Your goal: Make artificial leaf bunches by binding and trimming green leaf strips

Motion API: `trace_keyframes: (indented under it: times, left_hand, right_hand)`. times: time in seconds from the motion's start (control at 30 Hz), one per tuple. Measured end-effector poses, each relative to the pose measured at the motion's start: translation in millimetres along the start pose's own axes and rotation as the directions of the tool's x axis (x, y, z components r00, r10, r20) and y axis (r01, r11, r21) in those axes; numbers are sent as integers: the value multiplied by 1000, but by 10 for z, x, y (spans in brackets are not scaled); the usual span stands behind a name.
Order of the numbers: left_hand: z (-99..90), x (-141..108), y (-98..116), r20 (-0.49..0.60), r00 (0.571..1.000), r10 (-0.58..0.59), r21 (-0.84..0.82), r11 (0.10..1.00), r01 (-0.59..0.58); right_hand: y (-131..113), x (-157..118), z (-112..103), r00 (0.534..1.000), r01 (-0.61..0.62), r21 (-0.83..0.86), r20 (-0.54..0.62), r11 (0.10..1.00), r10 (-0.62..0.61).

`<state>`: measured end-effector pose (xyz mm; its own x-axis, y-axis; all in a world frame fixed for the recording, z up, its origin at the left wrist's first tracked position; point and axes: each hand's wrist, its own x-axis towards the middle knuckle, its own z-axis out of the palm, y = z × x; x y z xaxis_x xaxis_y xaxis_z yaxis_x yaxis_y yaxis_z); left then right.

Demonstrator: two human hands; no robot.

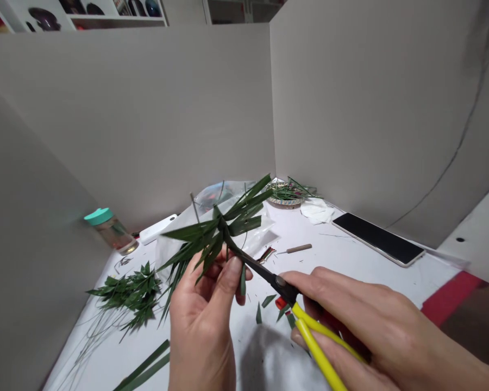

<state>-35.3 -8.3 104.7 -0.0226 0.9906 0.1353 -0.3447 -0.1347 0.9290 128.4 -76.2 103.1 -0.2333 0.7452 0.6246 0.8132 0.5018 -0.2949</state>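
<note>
My left hand (209, 304) pinches a bunch of long green leaves (199, 231), folded and fanned out from a knotted middle. Yellow-handled scissors (320, 353) are gripped in my right hand (358, 320). Their dark blades reach into the leaves just above my left thumb, and whether they are fully closed is hidden there. Below, small cut leaf pieces (268, 300) and a red bit (281, 303) lie on the white table (212, 377). Left of my hand rests a pile of trimmed leaf clusters (132, 293) with thin stems.
A turquoise-lidded bottle (112, 231) stands at the back left. Behind the leaves lie a clear plastic bag (264, 233) and a round dish (285, 203) with thin green stalks. To the right are a thin-tipped tool (299, 248), white tissue (315, 210) and a dark-screened tablet (378, 238). Grey panels (179, 108) enclose the table.
</note>
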Motion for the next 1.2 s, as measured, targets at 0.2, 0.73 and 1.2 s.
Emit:
trace_keyframes:
  times: [0.2, 0.73, 1.2]
  left_hand:
    - [15, -71, 65, -86, 996, -13, 31, 999, 16]
    - [15, -106, 146, 56, 993, 102, -15, 995, -101]
    - [85, -149, 238, 54, 990, -127, -84, 988, 131]
  right_hand:
    - [33, -83, 8, 999, -22, 42, -22, 999, 23]
    - [0, -163, -69, 993, -117, -102, -38, 988, 113]
    - [-54, -8, -178, 1000, -5, 135, -5, 991, 6]
